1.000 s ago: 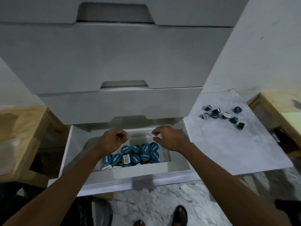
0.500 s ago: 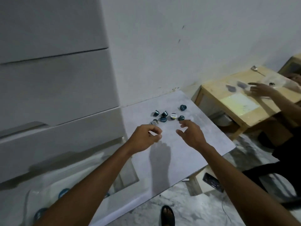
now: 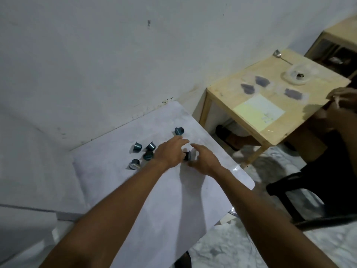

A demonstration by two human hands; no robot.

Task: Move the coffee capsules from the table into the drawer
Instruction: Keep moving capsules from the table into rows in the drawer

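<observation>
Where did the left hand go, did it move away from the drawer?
Yes. The left hand moved right, off the drawer and over the white table, reaching among the coffee capsules.

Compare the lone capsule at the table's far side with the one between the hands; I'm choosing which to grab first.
The lone capsule is teal; the capsule between the hands looks darker, almost black. The lone capsule lies in full view past the left hand; the other is partly hidden between the left hand and right hand. Both seem to lie on their sides on the white table.
</observation>
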